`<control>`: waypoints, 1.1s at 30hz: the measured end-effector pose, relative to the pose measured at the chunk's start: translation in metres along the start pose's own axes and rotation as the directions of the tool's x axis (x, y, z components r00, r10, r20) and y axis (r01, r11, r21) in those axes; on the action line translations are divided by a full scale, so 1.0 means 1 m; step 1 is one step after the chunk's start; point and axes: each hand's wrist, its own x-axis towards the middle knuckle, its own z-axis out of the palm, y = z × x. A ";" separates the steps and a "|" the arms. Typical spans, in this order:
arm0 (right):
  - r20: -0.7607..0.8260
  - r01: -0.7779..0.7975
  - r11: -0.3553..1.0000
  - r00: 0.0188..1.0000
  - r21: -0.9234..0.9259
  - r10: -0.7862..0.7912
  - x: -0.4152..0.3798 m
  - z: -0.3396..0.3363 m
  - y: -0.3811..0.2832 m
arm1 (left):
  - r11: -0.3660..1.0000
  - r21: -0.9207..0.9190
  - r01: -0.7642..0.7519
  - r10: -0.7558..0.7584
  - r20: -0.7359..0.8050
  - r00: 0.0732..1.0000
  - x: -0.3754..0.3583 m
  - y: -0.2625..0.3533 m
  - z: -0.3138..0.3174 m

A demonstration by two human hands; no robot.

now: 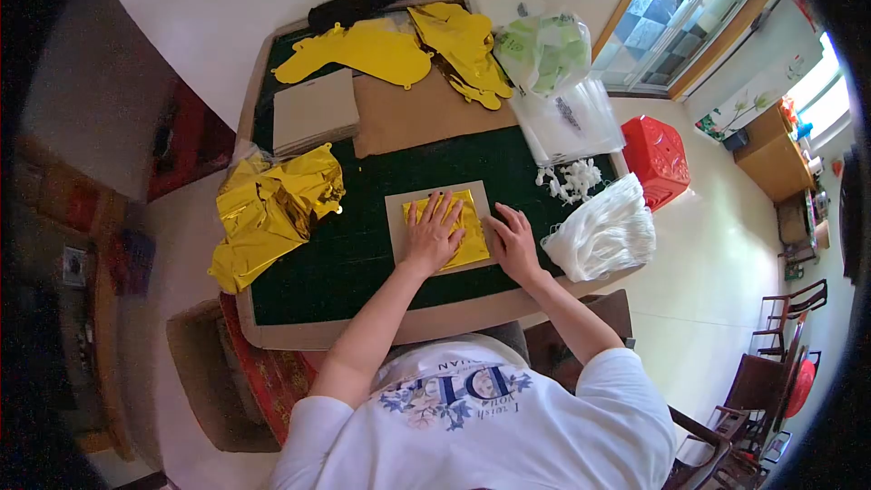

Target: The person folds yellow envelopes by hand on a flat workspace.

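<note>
A folded sheet of shiny gold foil [469, 240] lies on a square of grey-brown cardboard [398, 225] near the table's front. My left hand [433, 234] rests flat on the foil with its fingers spread. At the right edge of the cardboard, my right hand [515, 240] lies with fingers apart and fingertips close to the foil. To the left is a crumpled pile of gold foil balloons [277, 204]. A hank of white string [603, 231] and a heap of small white pieces [574, 183] sit to the right.
A stack of cardboard squares [316, 112] stands at the back left beside a brown sheet [399, 118]. Flat yellow foil shapes [363, 53], a black cloth [358, 9] and clear plastic bags [567, 122] line the far side. A red stool [655, 163] stands right of the table.
</note>
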 end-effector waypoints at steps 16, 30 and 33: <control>0.150 -0.027 0.974 0.989 0.223 -0.007 0.011 -0.003 0.011 | 1.000 0.003 -0.017 0.017 -0.039 0.999 -0.001 -0.002 0.002; 0.349 0.282 0.957 0.892 0.066 -0.287 0.006 -0.026 0.011 | 1.000 0.030 -0.003 0.004 -0.013 1.000 0.000 -0.001 0.000; 0.385 0.309 0.950 0.873 0.042 -0.300 0.010 -0.030 0.010 | 0.999 0.034 -0.008 0.008 -0.007 1.000 0.000 0.000 0.000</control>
